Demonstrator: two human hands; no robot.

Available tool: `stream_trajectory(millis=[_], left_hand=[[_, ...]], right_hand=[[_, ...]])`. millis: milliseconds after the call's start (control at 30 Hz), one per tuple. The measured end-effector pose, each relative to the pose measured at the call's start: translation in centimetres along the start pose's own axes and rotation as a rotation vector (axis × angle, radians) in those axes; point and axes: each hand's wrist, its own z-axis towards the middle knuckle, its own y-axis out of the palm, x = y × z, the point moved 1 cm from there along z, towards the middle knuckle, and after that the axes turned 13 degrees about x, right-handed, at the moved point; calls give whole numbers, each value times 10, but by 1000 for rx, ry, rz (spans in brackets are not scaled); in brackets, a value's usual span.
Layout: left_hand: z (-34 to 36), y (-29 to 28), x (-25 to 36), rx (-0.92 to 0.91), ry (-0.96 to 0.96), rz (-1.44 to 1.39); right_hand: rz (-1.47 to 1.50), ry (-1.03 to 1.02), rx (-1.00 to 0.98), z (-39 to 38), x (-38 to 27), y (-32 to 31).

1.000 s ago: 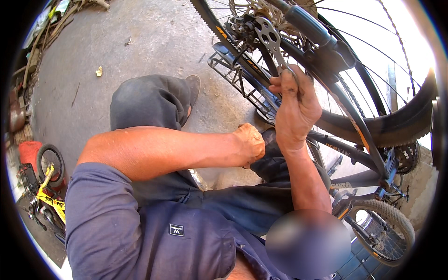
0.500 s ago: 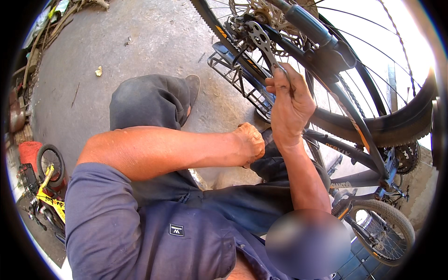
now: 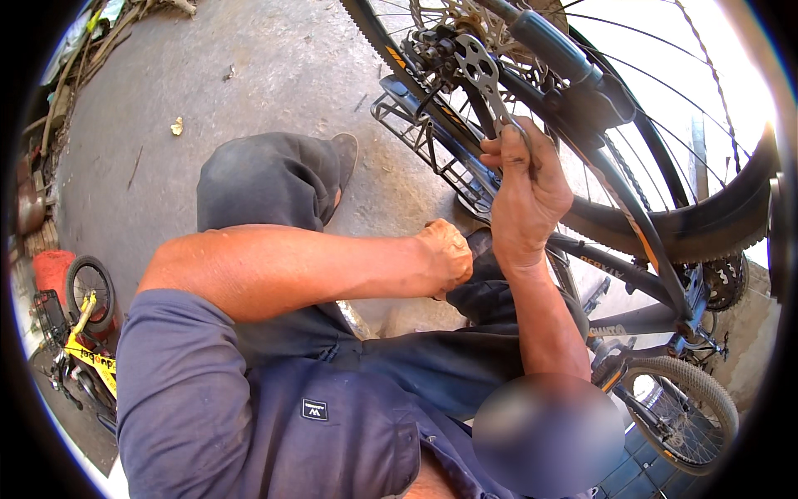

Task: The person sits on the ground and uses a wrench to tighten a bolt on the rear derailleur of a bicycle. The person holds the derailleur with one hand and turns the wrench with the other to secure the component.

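My right hand (image 3: 532,200) is closed round the lower end of a flat, silver multi-hole spanner (image 3: 492,93), thumb and fingers pinching it. The spanner's upper end is right beside the blackened brake caliper (image 3: 434,48) and the disc rotor (image 3: 486,33) at a bicycle's wheel; whether it touches them I cannot tell. The black fork leg or strut (image 3: 549,46) runs just right of the spanner. My left hand (image 3: 447,254) is curled into a fist near my knee, with my forearm lying across my lap; its palm side is hidden.
The bicycle's big tyre (image 3: 694,226) curves along the right, with its chainring (image 3: 725,283) below. A wire rack (image 3: 445,170) lies beside the wheel. At the far left stand a small yellow bicycle (image 3: 87,324), a red bucket (image 3: 51,270) and a pile of sticks (image 3: 83,66).
My right hand and the spanner have shifted slightly right and down, so the spanner's head sits a little farther from the caliper. My left hand stays where it was.
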Motion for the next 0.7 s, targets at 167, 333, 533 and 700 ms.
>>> stream_trajectory(millis=[167, 333, 533, 700], left_hand=[[1, -2, 0, -36, 0, 2], [2, 0, -1, -22, 7, -5], [0, 6, -1, 42, 42, 48], [-2, 7, -1, 89, 23, 58]], right_hand=[[19, 0, -3, 0, 3, -2], [-39, 0, -20, -1, 6, 1], [-40, -9, -15, 0, 10, 3], [23, 45, -2, -1, 7, 6]])
